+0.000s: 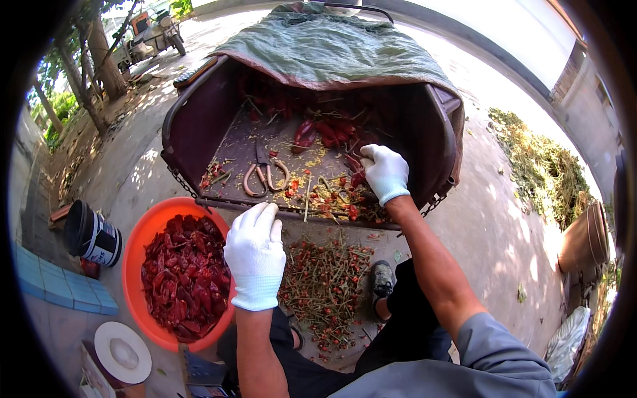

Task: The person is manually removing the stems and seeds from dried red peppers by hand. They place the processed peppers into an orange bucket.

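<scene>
My left hand [257, 251], in a white knit glove, hovers by the front edge of the cart bed [227, 156], beside the orange basin. Its fingers are stretched forward, and nothing shows in them. My right hand [386, 171], gloved alike, reaches over the bed's right side. Its fingers are bent together at a dried red chili pepper [357, 175]; the exact grip is partly hidden. More red chilies [325, 132] lie deeper in the bed. Scissors [265, 176] with tan handles rest on its floor among pale seeds. Cut red chilies [184, 275] fill the orange basin [135, 265].
Stems and red scraps [325, 285] are heaped on the ground between my feet. A green cloth [332, 50] covers the cart's top. At left stand a black bucket [93, 232] and a round white lid [123, 352]. Dry plants [541, 162] lie at right.
</scene>
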Tool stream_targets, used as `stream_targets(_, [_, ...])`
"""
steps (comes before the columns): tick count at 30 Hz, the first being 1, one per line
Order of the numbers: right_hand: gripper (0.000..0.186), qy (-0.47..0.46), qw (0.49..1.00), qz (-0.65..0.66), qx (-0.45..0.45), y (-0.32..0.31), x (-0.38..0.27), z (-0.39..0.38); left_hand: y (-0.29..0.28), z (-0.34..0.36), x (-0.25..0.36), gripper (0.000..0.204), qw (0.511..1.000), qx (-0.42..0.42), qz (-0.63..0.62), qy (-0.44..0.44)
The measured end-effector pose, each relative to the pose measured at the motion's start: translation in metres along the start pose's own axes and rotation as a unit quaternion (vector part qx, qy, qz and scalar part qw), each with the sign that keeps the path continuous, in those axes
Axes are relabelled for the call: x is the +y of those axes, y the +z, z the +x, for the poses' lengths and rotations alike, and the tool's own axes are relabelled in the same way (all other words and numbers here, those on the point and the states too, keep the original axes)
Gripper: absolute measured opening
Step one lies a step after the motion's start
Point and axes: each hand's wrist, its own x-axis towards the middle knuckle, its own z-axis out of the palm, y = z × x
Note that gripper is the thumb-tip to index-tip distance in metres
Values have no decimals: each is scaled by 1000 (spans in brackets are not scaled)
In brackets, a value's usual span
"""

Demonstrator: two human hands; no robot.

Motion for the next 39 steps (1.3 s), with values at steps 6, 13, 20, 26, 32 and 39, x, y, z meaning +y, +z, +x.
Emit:
stream_targets(6, [20,39,989,122,68,-3,6,7,4,2,8,22,1000,-11,-9,8])
stream_targets(13, [23,-31,985,81,-147,-26,-10,-12,8,1,10,21,1000,-15,-6,12])
stream_targets(20, [26,-68,949,-264,-159,-6,13,-17,13,1,13,20,1000,-18,-8,22])
stream_targets(26, [10,-44,964,-220,-142,-4,20,-11,17,2,18,18,999,-28,-15,30])
stream_targets(32, [36,11,994,109,-29,-26,1,-8,21,0,25,23,998,-34,-43,38])
stream_targets(39, [30,230,756,538,-294,-41,-39,-19,22,1,36,37,993,-22,-104,58])
